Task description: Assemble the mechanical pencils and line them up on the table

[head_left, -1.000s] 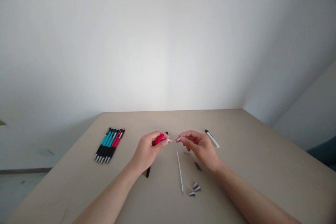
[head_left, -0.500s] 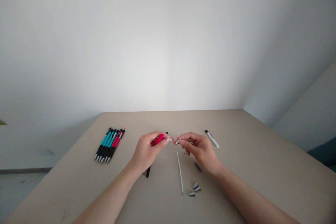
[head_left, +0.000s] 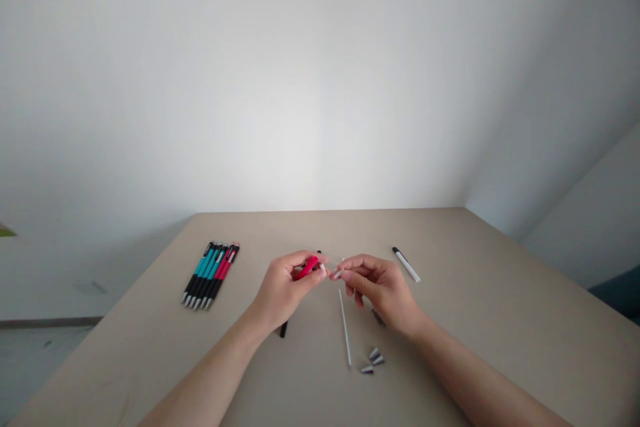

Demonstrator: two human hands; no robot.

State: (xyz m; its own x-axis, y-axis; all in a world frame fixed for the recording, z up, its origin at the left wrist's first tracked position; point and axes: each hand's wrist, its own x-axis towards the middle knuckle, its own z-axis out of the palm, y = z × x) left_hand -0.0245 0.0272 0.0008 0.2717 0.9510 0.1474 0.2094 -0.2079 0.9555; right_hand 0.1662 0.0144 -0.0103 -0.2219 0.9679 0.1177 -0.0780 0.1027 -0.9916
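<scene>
My left hand is closed around a red pen barrel, with a small white piece showing at its fingertips. Close by on the right, my right hand pinches a small whitish piece between thumb and forefinger; its exact kind is too small to make out. The fingertips of both hands nearly meet above the table. Below them lies a thin white ink refill. A black part sticks out from under my left hand, and a small dark part lies beside my right wrist.
Assembled pens, turquoise and red with black grips, lie in a row at the left of the table. Several silver cone tips sit near the front. A white barrel with a black end lies at the right. A wall rises behind.
The red barrel and the white piece at my left fingertips have tilted slightly, and my hands are a little closer together. The things on the table lie as before, with a slight camera shift.
</scene>
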